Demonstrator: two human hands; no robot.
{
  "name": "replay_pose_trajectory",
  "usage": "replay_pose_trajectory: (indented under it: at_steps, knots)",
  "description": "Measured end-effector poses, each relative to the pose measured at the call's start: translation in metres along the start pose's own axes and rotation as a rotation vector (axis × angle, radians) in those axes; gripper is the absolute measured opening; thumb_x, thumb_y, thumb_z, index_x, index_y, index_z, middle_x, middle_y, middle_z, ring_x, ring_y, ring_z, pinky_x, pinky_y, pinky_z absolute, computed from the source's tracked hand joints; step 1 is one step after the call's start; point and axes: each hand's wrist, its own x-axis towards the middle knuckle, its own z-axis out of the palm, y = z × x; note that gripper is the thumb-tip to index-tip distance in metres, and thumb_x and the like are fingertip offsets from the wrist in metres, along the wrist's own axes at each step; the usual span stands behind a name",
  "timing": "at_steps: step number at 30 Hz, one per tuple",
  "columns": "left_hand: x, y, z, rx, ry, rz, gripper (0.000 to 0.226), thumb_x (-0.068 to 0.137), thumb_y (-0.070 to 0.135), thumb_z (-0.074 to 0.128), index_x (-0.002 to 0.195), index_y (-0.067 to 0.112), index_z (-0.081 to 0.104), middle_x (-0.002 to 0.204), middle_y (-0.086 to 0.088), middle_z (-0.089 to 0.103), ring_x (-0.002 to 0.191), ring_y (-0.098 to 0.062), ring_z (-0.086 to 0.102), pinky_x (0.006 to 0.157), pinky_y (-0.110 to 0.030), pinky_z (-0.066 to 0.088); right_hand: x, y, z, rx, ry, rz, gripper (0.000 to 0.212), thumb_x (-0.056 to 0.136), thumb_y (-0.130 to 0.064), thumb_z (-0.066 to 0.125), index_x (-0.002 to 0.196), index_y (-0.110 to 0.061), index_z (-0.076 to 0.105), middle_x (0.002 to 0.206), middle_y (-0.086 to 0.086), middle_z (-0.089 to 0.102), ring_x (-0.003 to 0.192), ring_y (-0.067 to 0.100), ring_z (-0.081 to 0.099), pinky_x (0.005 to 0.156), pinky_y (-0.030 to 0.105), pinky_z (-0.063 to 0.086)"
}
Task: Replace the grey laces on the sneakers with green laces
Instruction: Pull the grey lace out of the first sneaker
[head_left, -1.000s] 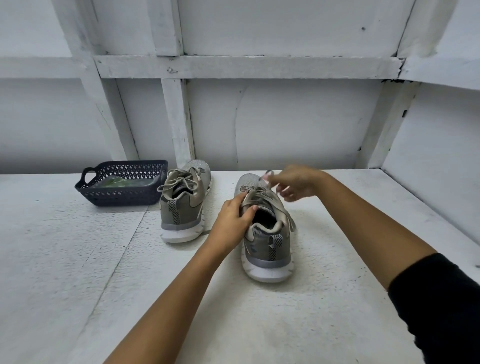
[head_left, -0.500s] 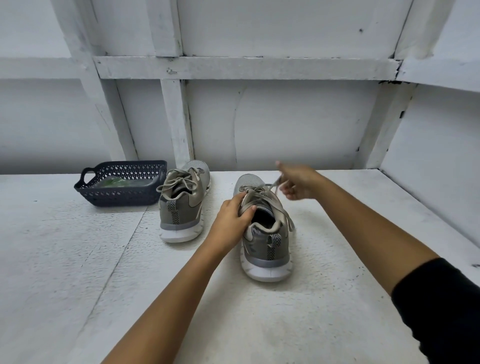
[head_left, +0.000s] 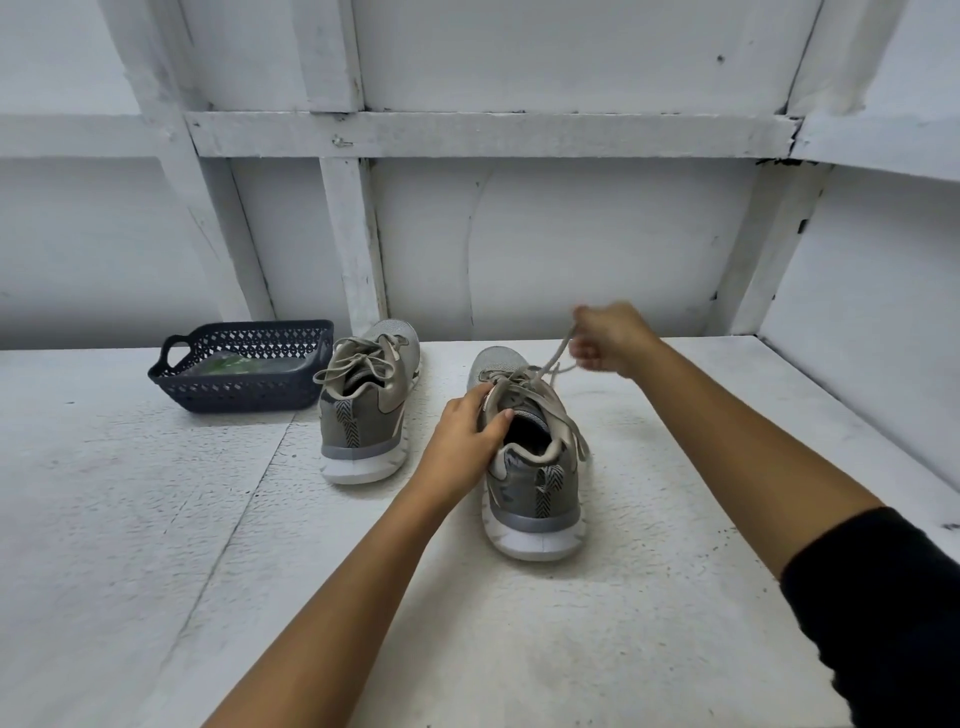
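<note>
At the left of the desk (head_left: 156, 519) we see a dark basket (head_left: 244, 400) holding the green laces (head_left: 224, 367), and just beside it stands the far sneaker (head_left: 363, 421) with its knotted lace (head_left: 357, 359). Our left arm reaches forward to the near sneaker (head_left: 537, 493), where the left hand (head_left: 462, 436) grips the collar, thumb at the opening. Further right, the right hand (head_left: 608, 338) is raised beyond the toe, fingers curled, pinching the grey lace (head_left: 560, 352) taut.
</note>
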Motion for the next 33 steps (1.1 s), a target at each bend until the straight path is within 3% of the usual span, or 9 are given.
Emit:
replay_pose_trajectory:
  at_steps: [3,9,16,20,22,25,27,30,33]
  knots:
    - [-0.001,0.001,0.0,-0.002,-0.005,-0.003,0.048,0.093,0.035,0.053,0.139,0.025,0.043,0.131,-0.006,0.049,0.123,-0.019,0.047,0.107,-0.04,0.037,-0.015,0.018,0.013,-0.315,-0.225,0.082,0.038,0.095,-0.034,0.054,0.068,-0.007,0.05,0.058,0.006,0.048,0.051,0.015,0.046,0.054,0.024,0.042]
    - [0.0,0.001,0.0,-0.018,0.001,0.003,0.048,0.092,0.034,0.054,0.138,0.024,0.044,0.13,-0.006,0.05,0.123,-0.019,0.047,0.107,-0.041,0.037,-0.009,0.016,0.026,-0.393,-0.209,-0.026,0.035,0.094,-0.002,0.052,0.059,-0.008,0.052,0.03,-0.005,0.044,0.025,0.004,0.038,0.038,0.015,0.037]
    - [-0.004,0.006,-0.003,0.022,-0.014,0.014,0.049,0.093,0.036,0.053,0.139,0.022,0.043,0.131,-0.004,0.048,0.123,-0.016,0.045,0.107,-0.036,0.036,0.014,-0.002,0.002,0.044,0.237,-0.15,0.027,0.094,-0.002,0.048,0.068,-0.007,0.052,0.064,0.01,0.057,0.05,0.015,0.057,0.04,0.021,0.05]
    - [0.002,0.01,-0.009,-0.06,0.035,0.012,0.035,0.094,0.041,0.05,0.113,0.013,0.06,0.111,-0.003,0.061,0.106,-0.016,0.056,0.093,-0.031,0.043,-0.006,0.01,0.005,-0.234,0.018,-0.098,0.023,0.097,-0.007,0.044,0.078,-0.002,0.055,0.07,0.012,0.056,0.05,0.014,0.058,0.043,0.022,0.047]
    - [0.013,0.015,-0.013,-0.072,0.067,-0.047,0.036,0.099,0.037,0.042,0.106,0.008,0.061,0.106,-0.005,0.064,0.099,-0.018,0.057,0.086,-0.03,0.043,-0.019,0.023,0.01,-0.384,-0.056,-0.115,0.026,0.098,-0.018,0.045,0.093,0.002,0.059,0.075,0.012,0.06,0.066,0.022,0.062,0.053,0.027,0.05]
    - [0.027,0.022,-0.019,0.013,-0.028,-0.076,0.03,0.1,0.023,0.043,0.111,0.005,0.064,0.1,-0.003,0.062,0.093,-0.014,0.054,0.077,-0.023,0.038,-0.044,0.038,0.02,-0.469,-0.006,-0.274,0.038,0.098,-0.034,0.044,0.082,-0.006,0.065,0.079,0.011,0.065,0.077,0.023,0.06,0.066,0.028,0.049]
    - [0.036,0.025,-0.023,0.071,-0.095,-0.068,0.029,0.098,0.019,0.047,0.104,0.001,0.068,0.09,-0.007,0.062,0.085,-0.015,0.051,0.066,-0.022,0.038,-0.059,0.045,0.024,-0.481,0.038,-0.357,0.038,0.098,-0.037,0.044,0.076,-0.012,0.064,0.077,0.006,0.064,0.078,0.02,0.057,0.062,0.026,0.039]
    - [0.045,0.03,-0.029,0.083,-0.12,-0.065,0.022,0.093,0.015,0.055,0.1,0.001,0.07,0.079,-0.007,0.061,0.07,-0.011,0.05,0.048,-0.008,0.035,-0.068,0.054,0.028,-0.445,0.05,-0.402,0.03,0.097,-0.028,0.048,0.111,-0.011,0.069,0.107,0.008,0.069,0.102,0.022,0.06,0.073,0.023,0.038]
    - [0.052,0.031,-0.032,0.02,-0.149,-0.103,0.013,0.09,0.013,0.061,0.093,0.006,0.071,0.066,-0.001,0.055,0.059,-0.007,0.044,0.045,-0.01,0.036,-0.07,0.058,0.031,-0.401,0.082,-0.409,0.028,0.096,-0.022,0.05,0.112,-0.008,0.069,0.107,0.013,0.07,0.101,0.026,0.061,0.078,0.028,0.045]
